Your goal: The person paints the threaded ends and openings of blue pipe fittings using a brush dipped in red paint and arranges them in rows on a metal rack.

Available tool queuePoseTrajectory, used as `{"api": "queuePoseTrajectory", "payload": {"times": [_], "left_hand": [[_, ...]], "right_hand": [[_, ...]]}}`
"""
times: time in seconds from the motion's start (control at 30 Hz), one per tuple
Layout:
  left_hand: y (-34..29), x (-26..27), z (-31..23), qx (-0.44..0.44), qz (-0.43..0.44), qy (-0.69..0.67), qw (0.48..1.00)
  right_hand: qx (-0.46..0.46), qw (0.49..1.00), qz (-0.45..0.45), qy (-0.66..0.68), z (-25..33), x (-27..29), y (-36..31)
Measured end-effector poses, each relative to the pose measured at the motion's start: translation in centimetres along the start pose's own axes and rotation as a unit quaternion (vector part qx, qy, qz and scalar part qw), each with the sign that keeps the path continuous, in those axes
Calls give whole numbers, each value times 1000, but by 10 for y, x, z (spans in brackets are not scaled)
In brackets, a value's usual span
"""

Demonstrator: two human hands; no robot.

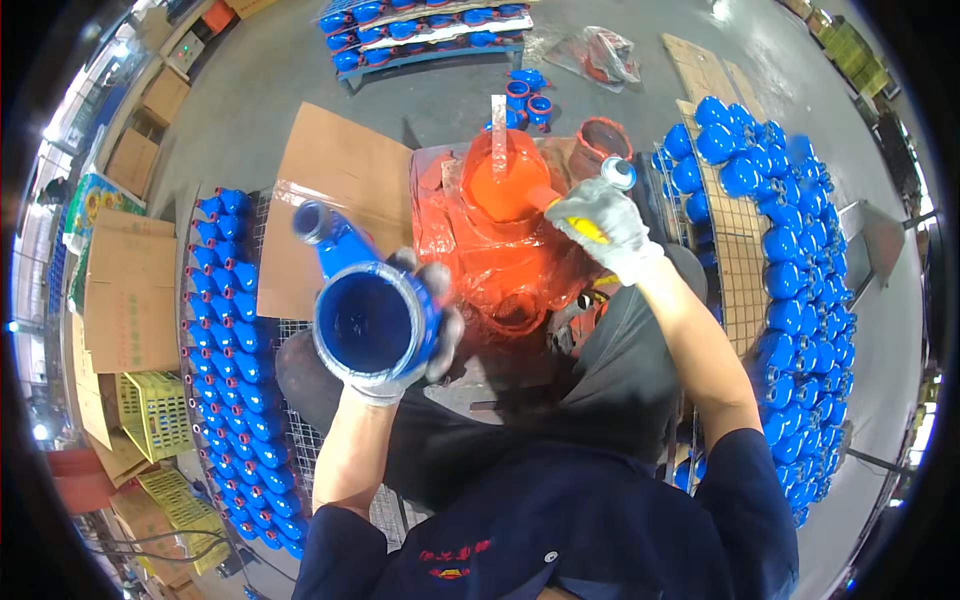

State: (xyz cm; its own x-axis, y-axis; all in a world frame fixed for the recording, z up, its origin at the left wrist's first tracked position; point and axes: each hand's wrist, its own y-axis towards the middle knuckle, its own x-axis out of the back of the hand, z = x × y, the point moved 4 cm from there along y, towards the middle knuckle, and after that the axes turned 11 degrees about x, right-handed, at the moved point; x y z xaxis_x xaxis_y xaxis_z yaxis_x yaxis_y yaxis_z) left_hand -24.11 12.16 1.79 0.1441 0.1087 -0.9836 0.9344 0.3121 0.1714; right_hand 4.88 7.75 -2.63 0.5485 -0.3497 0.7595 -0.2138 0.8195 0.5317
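My left hand (pixel 438 315), in a grey work glove, is closed round a blue-painted hollow metal casting (pixel 412 290). Its wide round mouth faces up, and a narrower neck points to the far left. My gloved right hand (pixel 606 225) grips the yellow handle of a paintbrush (pixel 586 230). The brush's red-coated end reaches left over a tub of orange-red paint (pixel 500 190), with bristles I cannot make out. A flat metal strip (pixel 499 130) stands up at the tub's far side. Close beyond my right hand is a small round piece with a pale rim (pixel 619 174).
Rows of blue castings with red rims (pixel 235 335) line a rack on my left. More blue castings (pixel 790 250) are stacked on my right. A red-smeared pot (pixel 600 140) stands beyond the tub, a cardboard sheet (pixel 325 200) left of it. A loaded blue rack (pixel 430 55) stands far ahead.
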Motion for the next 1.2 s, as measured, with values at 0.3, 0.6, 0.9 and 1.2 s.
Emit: {"api": "queuePoseTrajectory", "payload": {"times": [0.3, 0.6, 0.9, 1.2], "left_hand": [[-15, 53, -40, -186, -232, 195, 935], [-24, 61, -34, -266, -329, 390, 818], [-13, 5, 27, -348, -145, 886, 269], [-18, -12, 75, -288, 22, 923, 254]], "right_hand": [[23, 975, 155, -155, -31, -64, 15], [94, 990, -55, -92, 28, 12, 14], [175, 966, -191, 14, 123, 117, 21], [-58, 974, -86, 202, 117, 108, 14]]}}
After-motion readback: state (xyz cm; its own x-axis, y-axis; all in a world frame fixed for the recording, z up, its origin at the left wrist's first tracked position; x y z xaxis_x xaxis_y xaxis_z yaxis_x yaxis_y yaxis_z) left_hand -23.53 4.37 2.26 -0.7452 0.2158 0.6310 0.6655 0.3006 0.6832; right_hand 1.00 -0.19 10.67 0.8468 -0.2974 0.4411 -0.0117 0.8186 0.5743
